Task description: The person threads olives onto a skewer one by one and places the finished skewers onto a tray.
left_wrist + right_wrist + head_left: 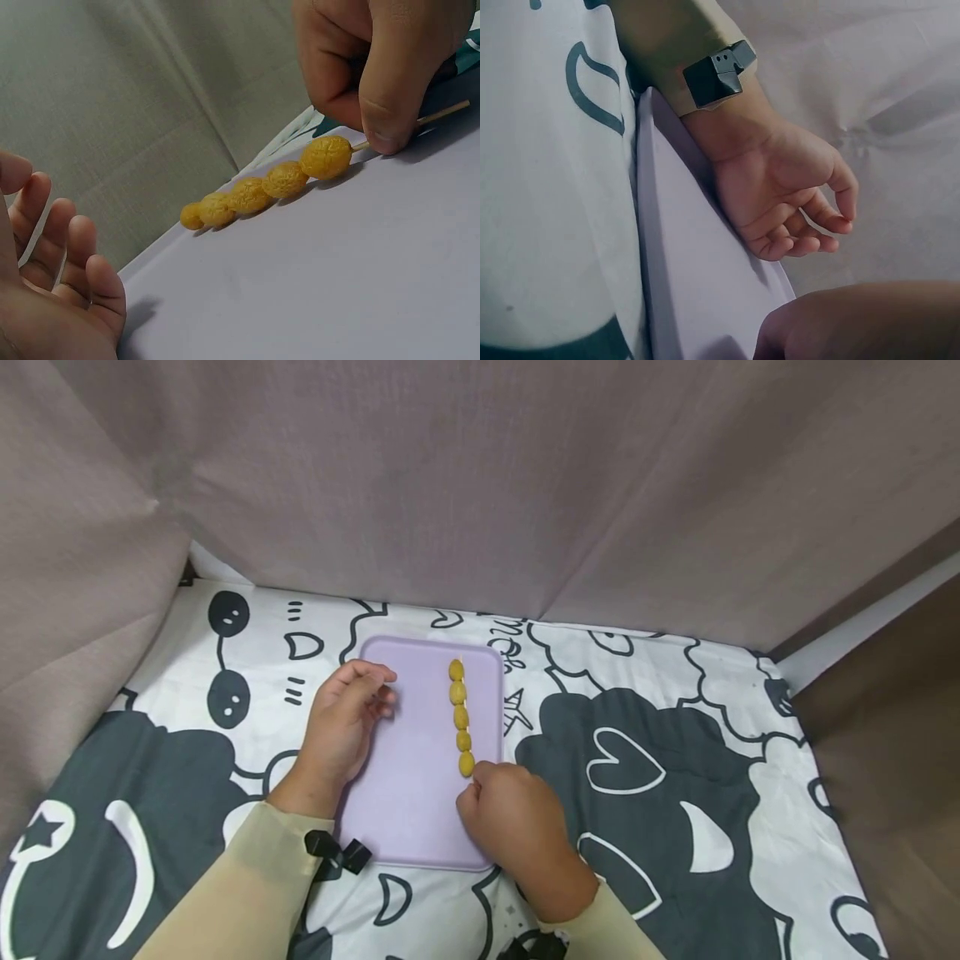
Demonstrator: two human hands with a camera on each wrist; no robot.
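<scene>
A skewer (461, 717) threaded with several wrinkled yellow balls lies along the right half of a lilac tray (408, 814). At its near end, my right hand (517, 818) pinches the thin wooden stick (450, 112) between thumb and curled fingers, just behind the last ball (327, 157). My left hand (343, 718) is over the tray's left edge, its fingers loosely bent and holding nothing. In the left wrist view that hand stands apart from the balls. The right wrist view shows only part of the right hand (870, 322), and the skewer is hidden there.
Under the tray spreads a white and dark grey cloth (645, 752) printed with cartoon shapes. A greyish-brown curtain (480, 485) hangs behind it and along the left, with a brown surface (892, 760) at the right. Black devices (337, 852) are strapped at the wrists.
</scene>
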